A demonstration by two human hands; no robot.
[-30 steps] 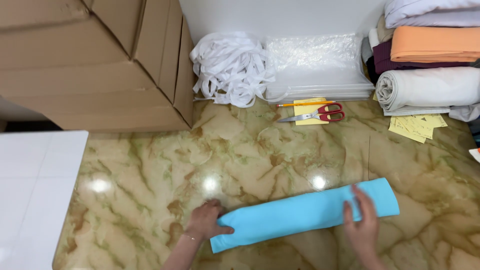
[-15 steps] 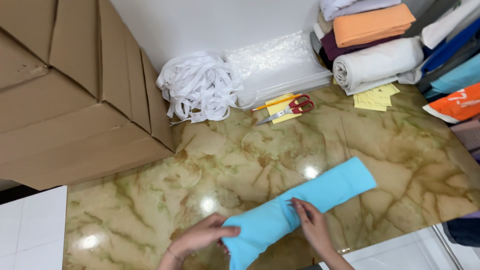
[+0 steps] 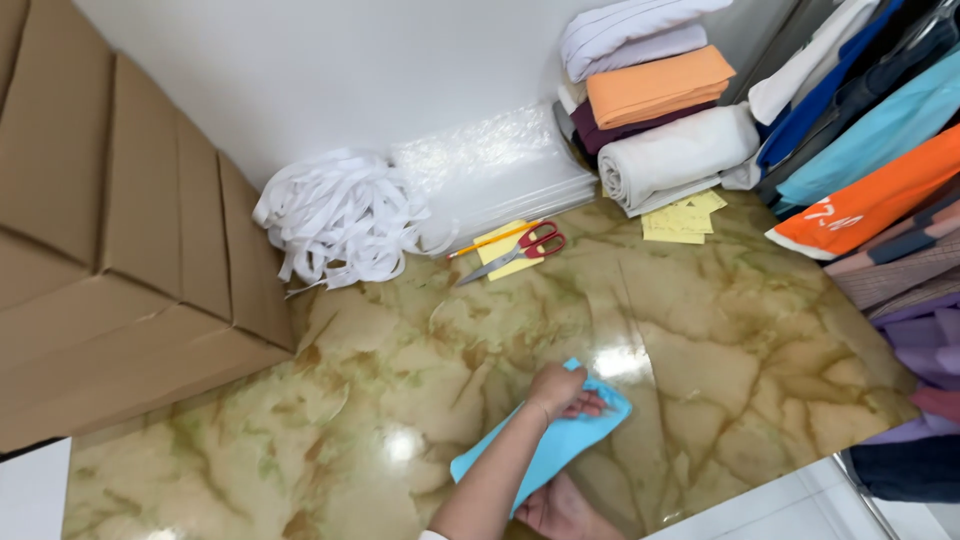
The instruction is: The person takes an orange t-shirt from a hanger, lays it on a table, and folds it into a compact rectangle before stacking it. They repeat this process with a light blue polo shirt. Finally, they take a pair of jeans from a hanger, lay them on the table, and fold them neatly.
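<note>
A folded piece of light blue fabric (image 3: 560,445) is lying on the glossy green-and-tan marbled floor (image 3: 400,380) in the lower middle of the frame, its long axis running from lower left to upper right. The arm crossing up from the bottom edge looks to be the left one, though the crossing makes the sides hard to judge. That left hand (image 3: 560,390) is resting on the upper right end of the cloth, fingers curled down over the edge and apparently pinching it; the forearm is lying along the fabric's length. The right hand (image 3: 555,510) is sitting at the bottom edge of the frame, just below the cloth's lower end, palm partly turned up and touching or slipping under the fabric; whether it is actually gripping cannot be told.

Well apart, in the upper middle, red-handled scissors (image 3: 520,250) and a pencil are lying on yellow paper. A heap of white elastic tape (image 3: 340,215) is sitting left of them, brown cardboard boxes (image 3: 120,250) are filling the left side, and rolled and stacked fabrics (image 3: 670,100) are crowding the upper right.
</note>
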